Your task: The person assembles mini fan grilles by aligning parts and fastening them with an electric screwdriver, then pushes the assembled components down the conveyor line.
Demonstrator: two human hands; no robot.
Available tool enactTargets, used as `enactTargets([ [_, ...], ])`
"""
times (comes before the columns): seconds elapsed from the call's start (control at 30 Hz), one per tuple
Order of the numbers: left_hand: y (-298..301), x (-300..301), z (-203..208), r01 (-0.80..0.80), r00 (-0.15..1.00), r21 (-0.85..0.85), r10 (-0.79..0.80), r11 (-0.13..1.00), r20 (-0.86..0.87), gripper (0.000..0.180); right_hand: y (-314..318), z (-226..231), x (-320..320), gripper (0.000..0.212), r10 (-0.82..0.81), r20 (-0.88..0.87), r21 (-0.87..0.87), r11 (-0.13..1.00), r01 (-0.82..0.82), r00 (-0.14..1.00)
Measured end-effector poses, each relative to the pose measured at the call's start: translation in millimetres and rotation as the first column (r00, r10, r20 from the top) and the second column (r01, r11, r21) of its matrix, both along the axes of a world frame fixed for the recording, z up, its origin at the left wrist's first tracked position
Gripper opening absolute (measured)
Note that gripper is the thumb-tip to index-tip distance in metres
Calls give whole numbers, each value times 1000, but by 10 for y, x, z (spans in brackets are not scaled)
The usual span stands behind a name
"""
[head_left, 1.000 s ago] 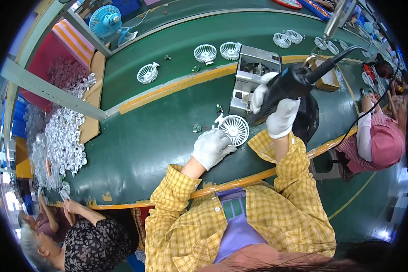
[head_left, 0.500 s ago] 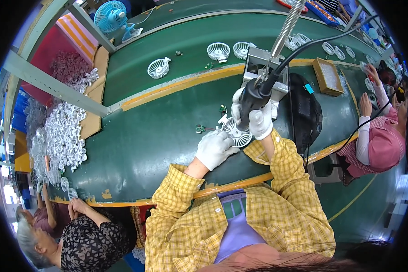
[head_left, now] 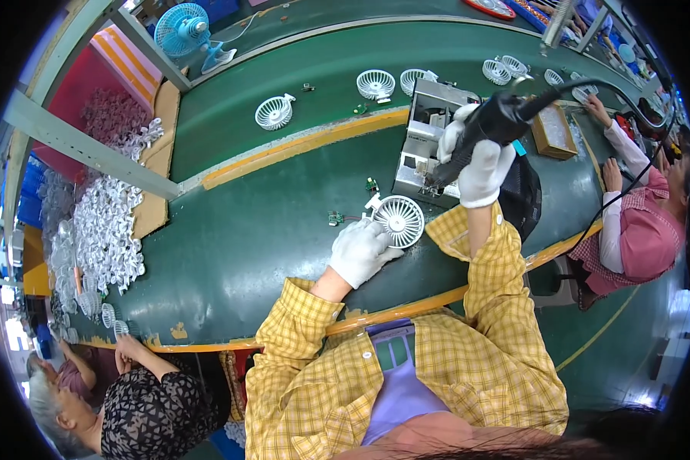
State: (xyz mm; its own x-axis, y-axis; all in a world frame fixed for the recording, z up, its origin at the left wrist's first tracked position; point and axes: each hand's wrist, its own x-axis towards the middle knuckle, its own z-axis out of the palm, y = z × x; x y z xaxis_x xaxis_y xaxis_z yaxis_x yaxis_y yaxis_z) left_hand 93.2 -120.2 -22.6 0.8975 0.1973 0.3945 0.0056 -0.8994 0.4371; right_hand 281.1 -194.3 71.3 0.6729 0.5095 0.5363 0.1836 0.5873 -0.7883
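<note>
My left hand (head_left: 359, 252) is gloved in white and closed on the edge of a round white fan housing (head_left: 403, 221), which lies on the green table. Beside the housing are two small green circuit boards (head_left: 335, 218), one of them on thin wires. My right hand (head_left: 483, 175), also in a white glove, is wrapped round a black electric screwdriver (head_left: 489, 121) with a cable at its upper end. The screwdriver is tilted, its tip down by a silver metal box (head_left: 431, 136), likely a screw feeder. Whether the tip touches the box I cannot tell.
Several white fan housings (head_left: 274, 113) lie on the green belt (head_left: 322, 84) beyond the ledge. Clear plastic parts are heaped (head_left: 111, 230) at left. A black bag (head_left: 525, 195) and a cardboard box (head_left: 553, 132) stand at right. Co-workers sit on both sides; a coil spring (head_left: 557, 27) hangs above.
My right hand has carried the screwdriver up and right, from the fan housing over to the metal box. The spring now hangs farther right. My left hand still holds the housing.
</note>
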Motion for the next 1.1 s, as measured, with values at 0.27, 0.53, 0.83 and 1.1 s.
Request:
enactTargets([
  [0.27, 22, 2, -31, 15, 1000, -27, -15, 1000, 21, 24, -70, -56, -247, 81, 144, -80, -48, 988, -148, 986],
  [0.53, 13, 12, -35, 28, 998, -30, -26, 999, 65, 23, -1, -256, -689, 80, 383, -290, -13, 915, -404, 877],
  [0.83, 1, -9, -47, 9, 999, 17, -10, 1000, 47, 22, 85, -418, -651, 74, 480, -214, -146, 846, -513, 851],
  [1.1, 165, -89, 33, -147, 979, 239, 106, 960, 176, 16, -64, -81, -420, 89, 346, -130, 48, 938, -342, 929],
])
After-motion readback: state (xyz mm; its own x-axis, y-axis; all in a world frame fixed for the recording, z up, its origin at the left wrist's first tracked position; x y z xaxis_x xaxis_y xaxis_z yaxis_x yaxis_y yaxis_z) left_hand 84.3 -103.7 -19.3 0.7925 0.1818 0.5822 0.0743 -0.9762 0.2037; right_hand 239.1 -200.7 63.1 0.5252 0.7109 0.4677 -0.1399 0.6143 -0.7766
